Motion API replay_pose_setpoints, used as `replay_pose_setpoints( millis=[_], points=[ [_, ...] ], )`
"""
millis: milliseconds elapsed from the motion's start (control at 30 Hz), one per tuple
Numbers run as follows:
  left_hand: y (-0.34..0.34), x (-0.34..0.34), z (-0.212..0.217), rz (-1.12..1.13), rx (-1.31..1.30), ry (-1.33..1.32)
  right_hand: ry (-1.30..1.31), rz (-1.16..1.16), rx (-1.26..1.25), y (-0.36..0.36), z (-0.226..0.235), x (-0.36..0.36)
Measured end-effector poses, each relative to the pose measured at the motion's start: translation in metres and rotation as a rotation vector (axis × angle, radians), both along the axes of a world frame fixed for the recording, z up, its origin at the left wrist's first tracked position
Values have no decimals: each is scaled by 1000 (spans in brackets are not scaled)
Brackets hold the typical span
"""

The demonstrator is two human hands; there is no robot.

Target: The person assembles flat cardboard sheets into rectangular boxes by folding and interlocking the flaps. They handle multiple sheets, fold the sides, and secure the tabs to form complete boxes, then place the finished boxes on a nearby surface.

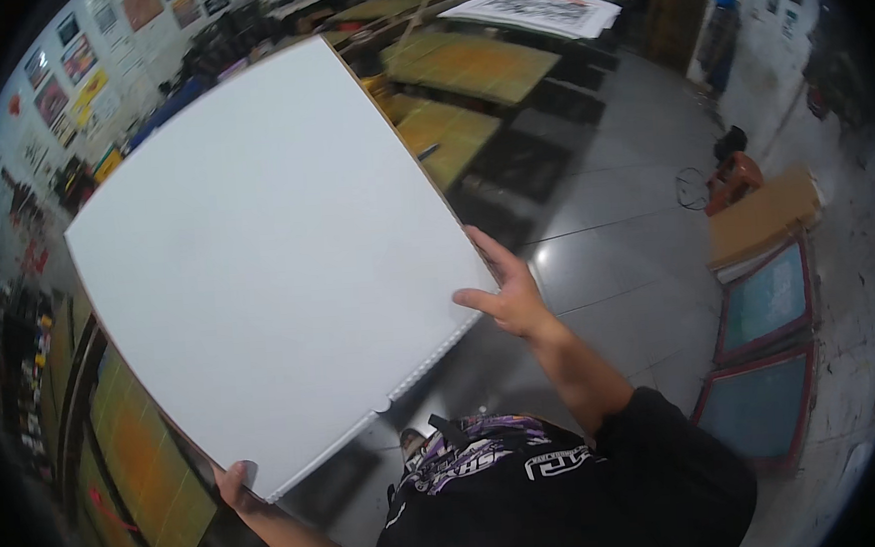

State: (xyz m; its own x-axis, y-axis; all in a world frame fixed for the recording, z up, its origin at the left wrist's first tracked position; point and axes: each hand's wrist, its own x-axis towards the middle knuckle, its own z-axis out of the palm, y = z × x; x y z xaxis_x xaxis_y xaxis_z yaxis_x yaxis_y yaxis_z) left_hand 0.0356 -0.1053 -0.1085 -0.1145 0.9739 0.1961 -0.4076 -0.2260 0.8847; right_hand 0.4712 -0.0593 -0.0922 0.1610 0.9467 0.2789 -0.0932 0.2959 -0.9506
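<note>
A large white rectangular board or stack of sheets [276, 253] fills the left and middle of the view, held up in front of my body. Its near edge looks ridged and has a small notch; a thin brown layer shows along its sides. My left hand [235, 484] grips the near left corner, thumb on top, the other fingers mostly hidden beneath. At the near right corner, my right hand [507, 291] grips the board, thumb lying on the white face and fingers along the side edge. Whatever lies under the board is hidden.
Yellow-orange printing pallets [470, 66] stand in a row beyond the board, and another pallet [137, 442] is at left. White printed sheets [534, 12] lie at the far end. Red-framed screens [761, 399] and a cardboard box [765, 215] rest by the right wall. Grey tiled floor [615, 232] lies between.
</note>
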Motion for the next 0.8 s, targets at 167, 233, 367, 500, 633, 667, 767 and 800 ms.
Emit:
replay_pose_setpoints(
  millis=[167, 233, 367, 500, 633, 667, 767, 800],
  points=[
    [18, 176, -3, -216, -189, 130, -70, -228, -81, -86, -26, 159],
    [37, 250, -3, -346, -203, 101, -38, -308, -134, -115, -29, 211],
    [67, 388, -12, -606, -252, 19, 186, -594, -53, -161, -84, 334],
    [106, 546, -28, -711, -310, 21, 598, -503, 70, -163, -117, 464],
    [150, 602, -44, -793, -337, 35, 892, -476, 33, -130, -105, 458],
    [163, 650, -49, -798, -320, 43, 859, -535, -17, -115, -108, 503],
    [204, 768, -60, -828, -301, 88, 794, -696, -100, -73, -122, 603],
    [218, 803, -68, -832, -325, 114, 801, -732, -100, -64, -129, 636]
  ],
)
